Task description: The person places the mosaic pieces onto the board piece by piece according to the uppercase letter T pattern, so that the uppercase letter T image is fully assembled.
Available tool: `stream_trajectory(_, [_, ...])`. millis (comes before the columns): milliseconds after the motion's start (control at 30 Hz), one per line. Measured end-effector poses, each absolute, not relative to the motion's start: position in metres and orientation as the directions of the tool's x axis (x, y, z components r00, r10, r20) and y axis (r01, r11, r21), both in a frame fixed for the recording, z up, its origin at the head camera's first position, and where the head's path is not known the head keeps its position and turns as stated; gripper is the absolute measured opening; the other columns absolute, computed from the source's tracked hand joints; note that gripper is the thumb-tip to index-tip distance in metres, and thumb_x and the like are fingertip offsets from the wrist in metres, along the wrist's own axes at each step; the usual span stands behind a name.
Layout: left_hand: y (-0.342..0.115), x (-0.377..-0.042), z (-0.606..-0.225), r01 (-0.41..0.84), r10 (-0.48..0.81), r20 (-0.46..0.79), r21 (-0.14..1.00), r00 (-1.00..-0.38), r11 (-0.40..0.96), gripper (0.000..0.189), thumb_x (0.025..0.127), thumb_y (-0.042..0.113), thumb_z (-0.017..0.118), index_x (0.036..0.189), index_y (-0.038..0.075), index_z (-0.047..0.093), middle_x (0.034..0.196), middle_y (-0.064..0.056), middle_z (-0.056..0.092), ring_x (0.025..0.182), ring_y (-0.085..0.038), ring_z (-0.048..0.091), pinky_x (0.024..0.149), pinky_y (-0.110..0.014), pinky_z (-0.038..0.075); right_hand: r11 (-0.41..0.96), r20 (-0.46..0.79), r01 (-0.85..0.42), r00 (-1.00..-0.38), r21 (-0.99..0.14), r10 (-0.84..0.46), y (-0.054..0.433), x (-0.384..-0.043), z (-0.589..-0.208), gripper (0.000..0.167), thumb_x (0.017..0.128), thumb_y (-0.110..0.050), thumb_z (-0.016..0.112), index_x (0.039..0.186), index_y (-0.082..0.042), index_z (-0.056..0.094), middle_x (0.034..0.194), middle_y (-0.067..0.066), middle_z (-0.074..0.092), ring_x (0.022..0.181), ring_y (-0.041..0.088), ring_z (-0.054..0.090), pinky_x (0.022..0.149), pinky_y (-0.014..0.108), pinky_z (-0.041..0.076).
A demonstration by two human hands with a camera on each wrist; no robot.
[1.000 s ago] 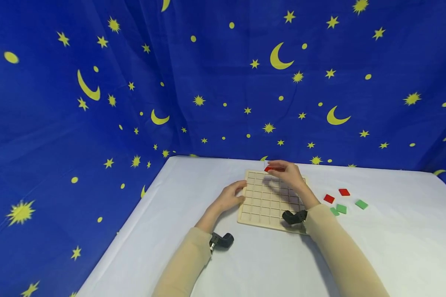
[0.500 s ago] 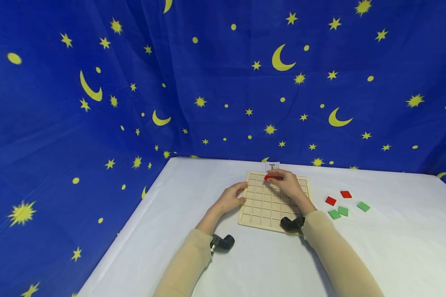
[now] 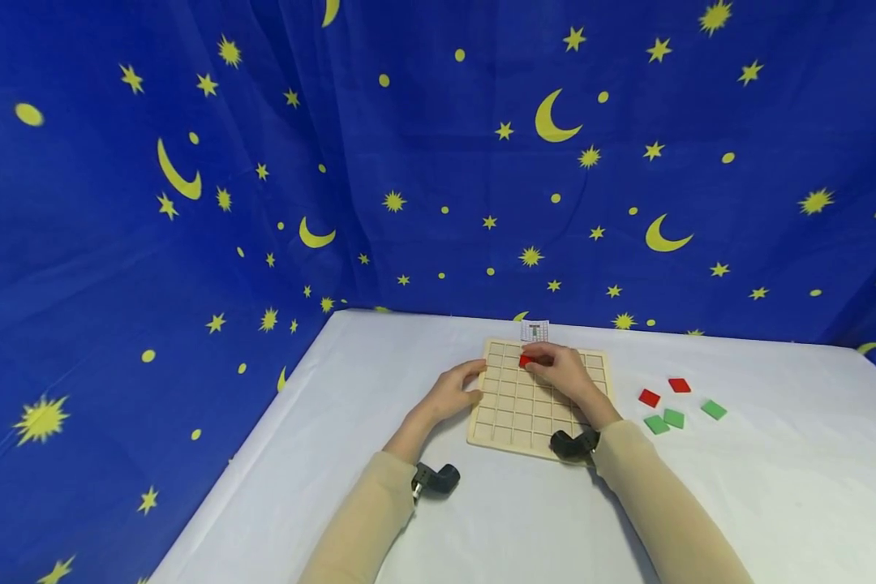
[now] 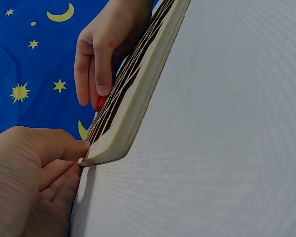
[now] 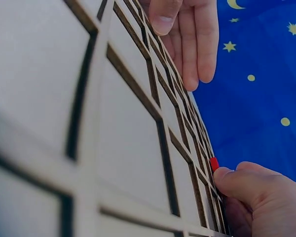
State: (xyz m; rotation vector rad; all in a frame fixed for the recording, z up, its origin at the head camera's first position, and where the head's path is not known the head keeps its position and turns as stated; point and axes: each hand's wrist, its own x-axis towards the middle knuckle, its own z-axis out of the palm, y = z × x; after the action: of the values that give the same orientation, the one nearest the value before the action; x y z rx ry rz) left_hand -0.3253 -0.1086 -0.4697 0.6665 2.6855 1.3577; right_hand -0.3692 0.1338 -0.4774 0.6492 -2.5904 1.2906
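My right hand (image 3: 560,371) pinches a small red square tile (image 3: 525,361) between thumb and fingers. It holds the tile at the wooden grid board (image 3: 507,412), in the upper part just left of the middle. In the right wrist view, the tile's red edge (image 5: 214,164) shows at the thumb tip, right against the grid; the fingers hide the rest. My left hand (image 3: 453,389) rests at the board's left edge, thumb and fingertips touching the rim, fingers fairly straight. The left wrist view shows the left thumb (image 4: 71,146) at the board's side near its corner.
Several loose tiles lie right of the board, among them a red tile (image 3: 649,398), another red tile (image 3: 679,385) and a green tile (image 3: 714,410). A small printed grid card (image 3: 534,331) stands behind the board. Blue star-patterned cloth (image 3: 438,162) hangs behind the white table (image 3: 496,519).
My right hand has brought the red tile from beyond the board's far edge toward me, down to the grid. The printed card has come into view. My left hand stays at the edge.
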Motion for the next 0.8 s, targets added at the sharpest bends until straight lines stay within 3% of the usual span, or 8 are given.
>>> stream_trajectory(367, [-0.1060,-0.3218,-0.4719,0.346,0.404,0.138,0.792,-0.904,0.503,0.058,0.084,-0.004,0.062,0.138,-0.004,0.042,0.133,-0.015,0.052,0.124,-0.025,0.048,0.105,-0.027,0.036,0.584,0.319,-0.461,-0.887,-0.669,-0.335,0.1356,-0.3648,-0.4795,0.033,0.084,-0.011,0.070,0.116,-0.002,0.066,0.114,0.015,0.065,0.098,0.029,0.062,0.086,0.045,0.051])
stream_trajectory(667, [-0.1056,-0.3216,-0.4700,0.343,0.399,0.131,0.778,-0.908,0.526,0.058,0.084,-0.003,0.063,0.138,-0.003,0.042,0.134,-0.014,0.052,0.125,-0.024,0.047,0.105,-0.024,0.035,0.587,0.334,-0.475,-0.879,-0.655,-0.339,0.1376,-0.3633,-0.4790,0.035,0.083,-0.012,0.071,0.116,-0.003,0.066,0.114,0.014,0.065,0.098,0.030,0.061,0.085,0.046,0.051])
stream_trajectory(800, [-0.1072,-0.3240,-0.4684,0.350,0.402,0.136,0.774,-0.906,0.527,0.058,0.084,-0.003,0.062,0.139,-0.003,0.042,0.134,-0.014,0.051,0.125,-0.025,0.047,0.106,-0.027,0.035,0.526,0.339,-0.458,-0.888,-0.717,-0.311,0.1363,-0.3663,-0.4761,0.033,0.085,-0.014,0.070,0.116,-0.002,0.066,0.114,0.014,0.065,0.100,0.030,0.061,0.087,0.045,0.051])
